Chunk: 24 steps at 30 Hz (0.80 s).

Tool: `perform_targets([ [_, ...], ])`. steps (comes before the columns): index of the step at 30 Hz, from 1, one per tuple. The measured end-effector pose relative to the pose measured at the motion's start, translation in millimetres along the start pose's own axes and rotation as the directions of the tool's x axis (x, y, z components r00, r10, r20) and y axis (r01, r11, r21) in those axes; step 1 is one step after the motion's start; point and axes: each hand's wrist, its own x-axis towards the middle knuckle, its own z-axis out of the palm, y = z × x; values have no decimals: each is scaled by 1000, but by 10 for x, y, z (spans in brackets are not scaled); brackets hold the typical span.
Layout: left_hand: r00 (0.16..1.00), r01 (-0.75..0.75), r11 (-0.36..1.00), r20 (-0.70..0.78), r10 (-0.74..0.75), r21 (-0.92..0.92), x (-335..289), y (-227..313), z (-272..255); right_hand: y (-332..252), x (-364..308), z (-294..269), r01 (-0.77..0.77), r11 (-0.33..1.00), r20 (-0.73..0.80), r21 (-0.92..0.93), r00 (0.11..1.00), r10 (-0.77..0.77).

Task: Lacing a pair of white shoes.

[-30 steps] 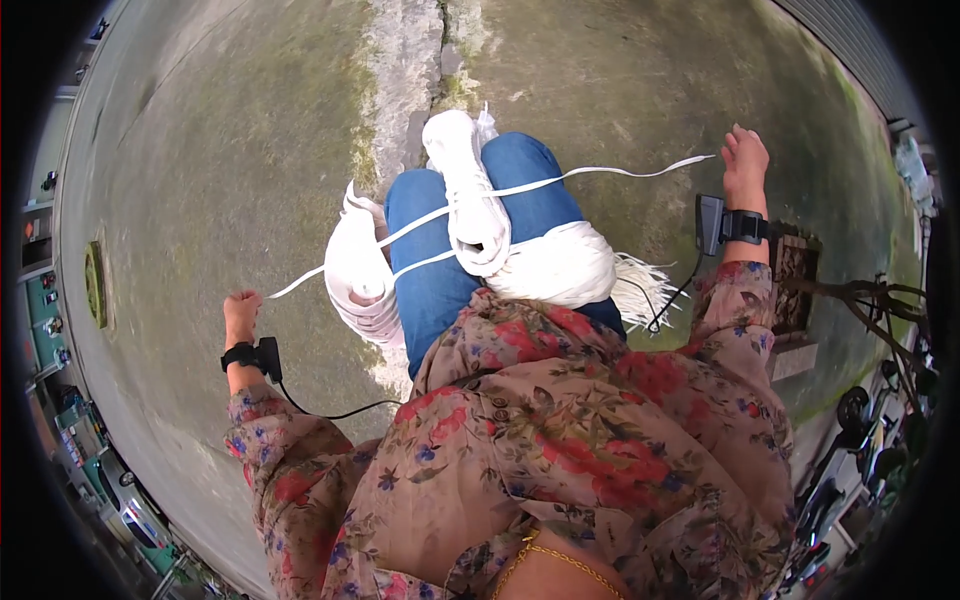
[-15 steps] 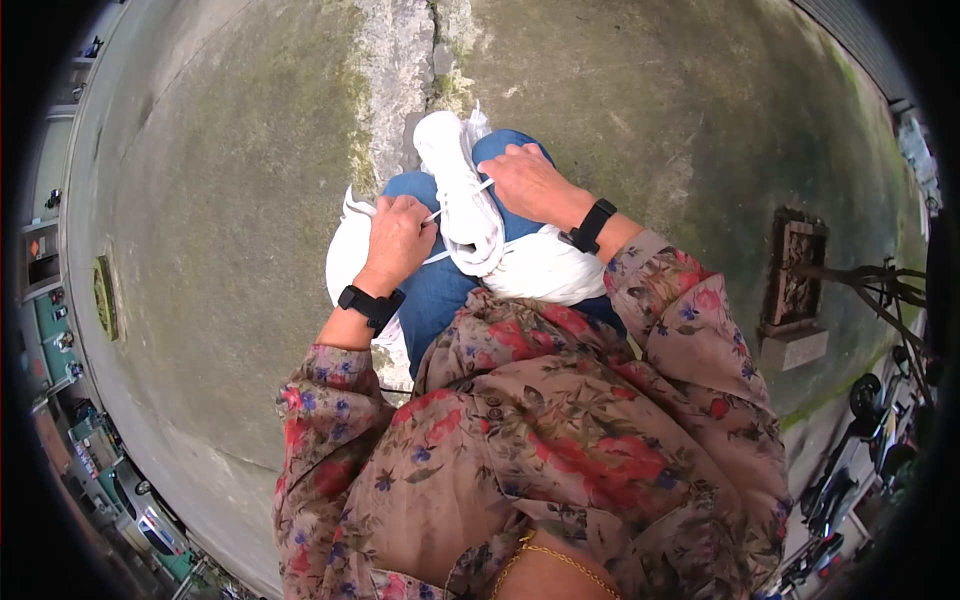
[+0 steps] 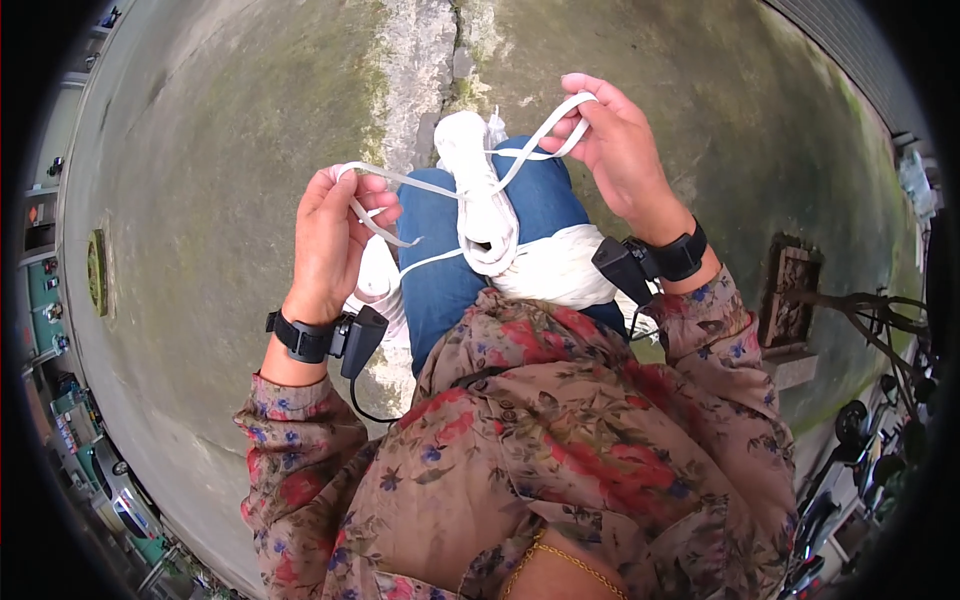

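Observation:
A white lace-up shoe (image 3: 487,230) rests on my lap over my blue-trousered knees, its dark opening toward me and its toe pointing away. To the left of it, my left hand (image 3: 328,240) pinches a flat white shoelace (image 3: 415,183) between thumb and fingers, with the loose end hanging below. My right hand (image 3: 622,150) is raised on the far right, thumb and fingers closed on the other white lace, which loops over the fingers and runs back to the shoe. Both laces spread out from the middle of the shoe.
White bundled material (image 3: 560,268) lies against my right thigh, and more white material (image 3: 378,280) is by my left one. The mossy concrete ground (image 3: 260,150) has a pale cracked strip ahead. A brick-edged planter (image 3: 790,295) with a bare trunk stands to the right.
Both hands have lifted off the shoe and moved apart, left hand to the left, right hand up and rightward, drawing out long lengths of lace.

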Motion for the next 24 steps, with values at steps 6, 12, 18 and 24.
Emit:
perform_targets([
  [6,976,130,980,-192,-100,149,279,-849,-453,968,147,-883,-481,876,-195,-38,863,466],
  [12,781,-500,96,401,478,861,176,-1240,-379,1249,22,-1022,-284,478,-243,-831,959,148],
  [18,728,-616,-169,637,254,770,156,-1171,-30,1131,40,-713,121,126,113,-985,991,-65],
  [24,734,-633,-201,662,151,747,255,-1197,-157,1174,101,-618,327,55,326,-943,945,-29],
])
